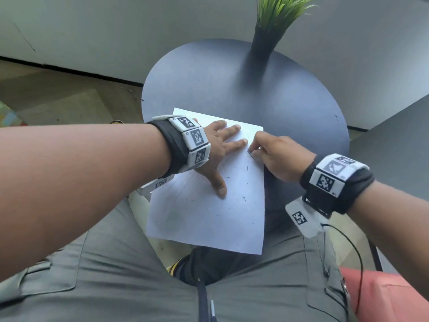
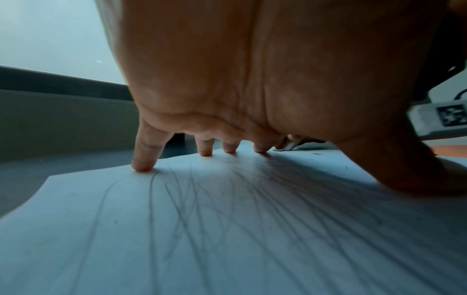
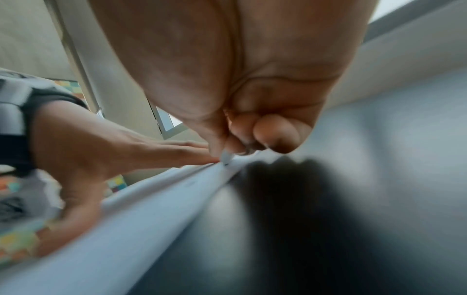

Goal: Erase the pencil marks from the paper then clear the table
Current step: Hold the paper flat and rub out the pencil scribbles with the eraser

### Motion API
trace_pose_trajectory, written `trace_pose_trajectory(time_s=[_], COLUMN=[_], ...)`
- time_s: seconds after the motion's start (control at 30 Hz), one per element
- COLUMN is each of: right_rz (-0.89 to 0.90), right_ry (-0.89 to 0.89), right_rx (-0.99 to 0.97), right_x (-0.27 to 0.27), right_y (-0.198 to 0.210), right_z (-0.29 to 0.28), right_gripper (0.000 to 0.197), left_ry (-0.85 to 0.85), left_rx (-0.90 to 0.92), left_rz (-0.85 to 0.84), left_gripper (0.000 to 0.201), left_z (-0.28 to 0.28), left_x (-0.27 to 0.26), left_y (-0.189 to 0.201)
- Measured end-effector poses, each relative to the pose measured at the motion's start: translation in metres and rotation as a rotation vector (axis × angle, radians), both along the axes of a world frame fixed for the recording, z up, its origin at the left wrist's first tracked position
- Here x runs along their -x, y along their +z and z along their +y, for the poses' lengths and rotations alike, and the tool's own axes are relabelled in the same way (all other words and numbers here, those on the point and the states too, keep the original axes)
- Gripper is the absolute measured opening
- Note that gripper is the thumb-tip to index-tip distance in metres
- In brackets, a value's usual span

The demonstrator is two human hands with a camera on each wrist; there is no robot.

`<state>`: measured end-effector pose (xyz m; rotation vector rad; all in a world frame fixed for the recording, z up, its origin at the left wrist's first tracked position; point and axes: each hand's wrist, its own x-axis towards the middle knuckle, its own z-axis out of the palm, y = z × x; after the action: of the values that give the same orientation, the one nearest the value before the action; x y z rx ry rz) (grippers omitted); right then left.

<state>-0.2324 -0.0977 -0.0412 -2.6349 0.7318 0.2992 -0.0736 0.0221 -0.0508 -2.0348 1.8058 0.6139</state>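
A white sheet of paper (image 1: 209, 217) lies on the round dark table (image 1: 290, 94), its near part overhanging the edge above my lap. Faint pencil scribbles (image 2: 202, 209) and dark eraser crumbs (image 1: 243, 198) mark it. My left hand (image 1: 218, 147) lies spread flat on the paper's far half, fingertips (image 2: 142, 166) and thumb pressing down. My right hand (image 1: 276, 154) pinches a small white eraser (image 3: 226, 158) between thumb and fingers, its tip touching the paper near the right edge, just beside the left index fingertip. The eraser (image 2: 288, 146) also shows behind the left fingers.
A black vase with green artificial grass (image 1: 264, 40) stands at the table's far side. A grey wall sits behind the table, wooden floor to the left. My grey trousers (image 1: 116, 275) and an orange-red object (image 1: 383, 296) lie below the table edge.
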Motion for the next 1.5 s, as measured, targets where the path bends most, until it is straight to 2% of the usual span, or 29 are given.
trace_pose_trajectory(time_s=[0.1,0.13,0.27,0.4,0.43,0.57,0.6,0.67,0.73,0.77,0.87,0.9,0.97,1.03,1.1,1.2,1.23,1.37,1.5], right_rz=[0.071,0.071,0.007,0.071,0.064,0.004,0.005,0.049,0.08,0.073,-0.004,-0.01,0.019,0.082,0.077,-0.004,-0.005,0.076,-0.017], right_ry=[0.198,0.196,-0.005,0.258,0.269,-0.019,-0.021,0.139,0.284,0.271,0.03,0.007,0.125,0.279,0.221,-0.014,-0.004,0.271,0.067], right_rx=[-0.065,-0.079,-0.03,-0.099,-0.106,0.023,0.023,0.015,-0.092,-0.108,-0.06,-0.054,-0.04,-0.12,-0.12,-0.067,-0.058,-0.118,-0.051], right_x=[0.007,0.007,-0.002,0.015,0.016,0.004,0.004,0.01,0.022,0.023,0.02,0.022,0.027,0.035,0.035,0.03,0.032,0.049,0.049], right_y=[-0.001,-0.001,0.0,-0.002,-0.001,0.001,0.001,0.0,-0.002,-0.001,0.001,0.001,0.001,-0.001,0.001,0.004,0.004,-0.002,0.0], right_z=[0.027,0.026,-0.004,0.04,0.039,-0.003,-0.001,0.024,0.045,0.042,0.008,0.005,0.019,0.04,0.028,-0.001,0.0,0.026,0.0], right_gripper=[0.014,0.014,0.009,0.013,0.014,0.013,0.013,0.014,0.015,0.015,0.011,0.011,0.011,0.009,0.012,0.007,0.007,0.007,0.004], left_ry=[-0.002,-0.005,-0.013,-0.019,-0.016,-0.002,0.002,0.006,0.002,0.003,0.027,0.031,0.033,0.026,0.032,0.052,0.052,0.043,0.064], left_rx=[0.016,0.014,-0.002,0.01,0.01,0.0,0.006,0.01,0.011,0.009,0.012,0.012,0.008,0.002,0.002,0.007,0.008,0.008,0.008], left_rz=[-0.001,-0.001,-0.01,-0.024,-0.023,-0.024,-0.025,-0.021,-0.028,-0.026,-0.006,-0.003,-0.004,-0.014,-0.011,-0.003,-0.005,-0.025,-0.009], left_gripper=[0.142,0.141,0.139,0.139,0.139,0.138,0.137,0.137,0.138,0.138,0.139,0.139,0.139,0.138,0.137,0.137,0.137,0.136,0.132], left_z=[0.001,0.001,0.0,0.002,0.001,0.001,0.001,0.003,0.003,0.003,0.001,0.001,0.0,0.0,0.0,-0.002,-0.003,-0.002,-0.004], left_x=[0.001,0.002,0.004,0.006,0.007,0.009,0.009,0.009,0.009,0.01,0.01,0.01,0.009,0.01,0.01,0.01,0.011,0.013,0.014], left_y=[0.001,0.002,0.006,0.008,0.008,0.01,0.01,0.01,0.01,0.009,0.007,0.007,0.007,0.008,0.008,0.008,0.008,0.009,0.008])
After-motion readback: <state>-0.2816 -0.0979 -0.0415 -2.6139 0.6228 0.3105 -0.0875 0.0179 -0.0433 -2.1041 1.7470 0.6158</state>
